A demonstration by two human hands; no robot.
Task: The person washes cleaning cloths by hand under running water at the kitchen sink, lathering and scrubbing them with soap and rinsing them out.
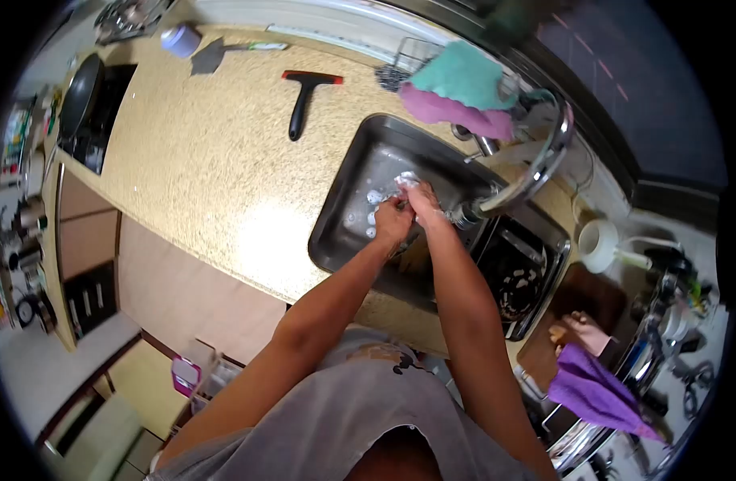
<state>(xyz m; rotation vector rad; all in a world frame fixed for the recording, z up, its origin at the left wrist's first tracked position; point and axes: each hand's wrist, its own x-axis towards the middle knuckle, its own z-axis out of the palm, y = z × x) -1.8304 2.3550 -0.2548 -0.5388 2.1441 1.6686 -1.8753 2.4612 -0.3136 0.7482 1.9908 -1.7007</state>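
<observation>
L grip [393,218] tog. w/ R grip [419,198] in sink [384,151].

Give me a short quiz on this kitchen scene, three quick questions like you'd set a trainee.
1. Where are the left hand and right hand?
A) At the stove
B) Over the sink
C) In a drawer

2. True or false: the black-handled squeegee lies on the counter.

3. Fill the gap: behind the sink, a green cloth lies partly over a ____ cloth.

Key: 1. B; 2. true; 3. pink
</observation>
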